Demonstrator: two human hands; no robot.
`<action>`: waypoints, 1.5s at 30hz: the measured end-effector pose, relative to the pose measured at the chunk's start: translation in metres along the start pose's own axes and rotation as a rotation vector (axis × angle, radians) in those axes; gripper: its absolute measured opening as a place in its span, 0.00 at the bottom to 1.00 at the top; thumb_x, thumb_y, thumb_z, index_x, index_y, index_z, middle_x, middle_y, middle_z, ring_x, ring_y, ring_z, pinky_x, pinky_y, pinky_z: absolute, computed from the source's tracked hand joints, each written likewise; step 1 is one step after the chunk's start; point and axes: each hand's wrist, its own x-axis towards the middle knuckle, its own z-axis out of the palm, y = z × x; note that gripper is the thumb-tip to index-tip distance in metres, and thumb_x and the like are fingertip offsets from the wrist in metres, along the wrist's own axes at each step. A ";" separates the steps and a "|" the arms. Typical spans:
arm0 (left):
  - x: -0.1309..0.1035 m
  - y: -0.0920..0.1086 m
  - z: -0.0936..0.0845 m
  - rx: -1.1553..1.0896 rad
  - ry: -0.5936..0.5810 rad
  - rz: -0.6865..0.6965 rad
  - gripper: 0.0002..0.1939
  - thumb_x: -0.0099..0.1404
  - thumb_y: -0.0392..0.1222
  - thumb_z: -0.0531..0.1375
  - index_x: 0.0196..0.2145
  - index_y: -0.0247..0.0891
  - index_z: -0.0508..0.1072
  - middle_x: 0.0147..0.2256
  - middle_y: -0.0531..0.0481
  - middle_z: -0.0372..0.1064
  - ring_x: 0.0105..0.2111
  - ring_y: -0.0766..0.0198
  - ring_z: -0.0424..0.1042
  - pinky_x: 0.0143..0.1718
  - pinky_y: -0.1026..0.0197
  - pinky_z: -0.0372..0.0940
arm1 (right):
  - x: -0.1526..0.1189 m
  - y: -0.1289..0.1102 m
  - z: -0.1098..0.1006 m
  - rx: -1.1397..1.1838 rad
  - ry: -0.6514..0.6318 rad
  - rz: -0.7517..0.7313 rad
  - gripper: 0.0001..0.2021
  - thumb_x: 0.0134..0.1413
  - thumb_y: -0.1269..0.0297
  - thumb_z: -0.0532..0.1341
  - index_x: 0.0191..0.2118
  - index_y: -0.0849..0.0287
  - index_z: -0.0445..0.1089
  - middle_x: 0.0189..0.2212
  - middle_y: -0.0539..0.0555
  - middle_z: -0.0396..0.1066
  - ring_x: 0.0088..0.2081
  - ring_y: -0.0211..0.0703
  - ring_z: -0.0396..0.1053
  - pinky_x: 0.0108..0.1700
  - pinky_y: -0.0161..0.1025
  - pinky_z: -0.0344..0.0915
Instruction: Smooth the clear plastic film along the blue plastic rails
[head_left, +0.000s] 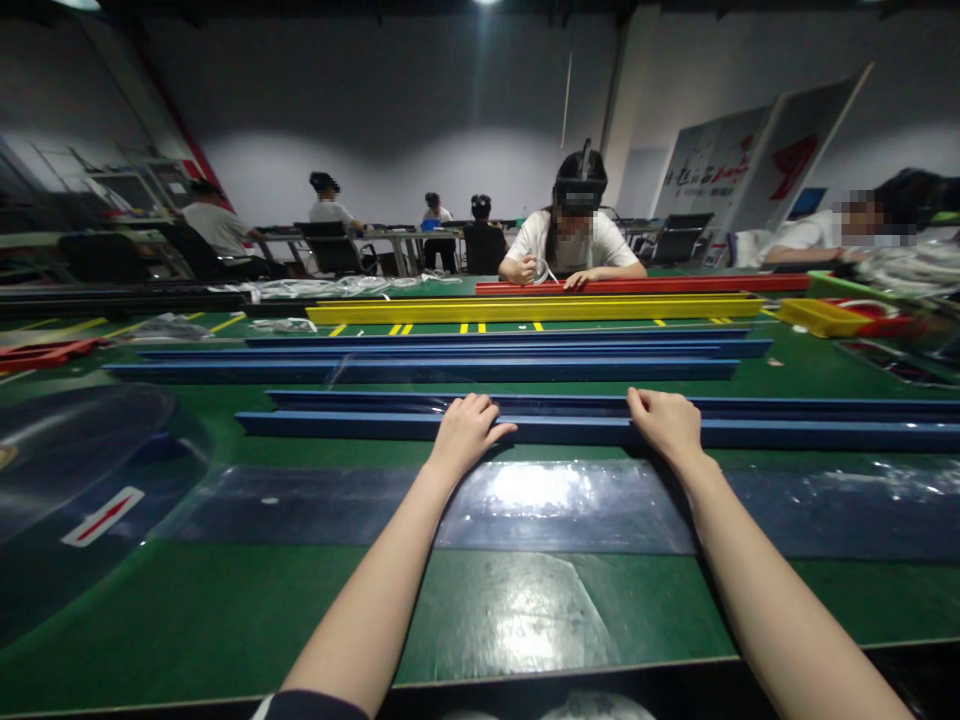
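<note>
Both hands (pixel 466 432) (pixel 670 425) on a blue rail (pixel 570 432), clear plastic strip (pixel 300 505) nearer, yellow rail (pixel 540 313) beyond, green table (pixel 225 620)

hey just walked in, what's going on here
A person has the left hand and right hand at the nearest long blue channel, set apart along it; exactly what the fingertips grip is hidden. A clear plastic strip lies on the green table in front of it. Beyond are more blue channels and a yellow channel. Across the table, a co-worker leans over a red channel.
</note>
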 end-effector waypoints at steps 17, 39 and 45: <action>-0.001 0.004 -0.002 0.009 -0.003 -0.028 0.20 0.64 0.56 0.51 0.25 0.37 0.69 0.29 0.48 0.67 0.33 0.62 0.64 0.33 0.61 0.56 | -0.021 -0.044 0.012 0.131 0.033 -0.316 0.20 0.61 0.58 0.46 0.26 0.58 0.70 0.30 0.53 0.74 0.32 0.39 0.68 0.27 0.35 0.46; 0.000 0.005 0.000 -0.024 -0.015 -0.057 0.21 0.64 0.56 0.51 0.24 0.37 0.68 0.28 0.49 0.66 0.32 0.62 0.65 0.31 0.61 0.56 | -0.019 -0.042 0.013 0.164 0.069 -0.300 0.19 0.60 0.60 0.46 0.25 0.58 0.68 0.29 0.55 0.72 0.31 0.39 0.66 0.28 0.35 0.47; 0.000 0.005 -0.001 0.000 -0.021 -0.050 0.20 0.63 0.56 0.52 0.25 0.37 0.68 0.28 0.49 0.67 0.32 0.63 0.66 0.31 0.62 0.56 | -0.019 -0.041 0.013 0.160 0.073 -0.309 0.18 0.60 0.60 0.46 0.25 0.58 0.67 0.29 0.54 0.73 0.31 0.39 0.66 0.29 0.35 0.48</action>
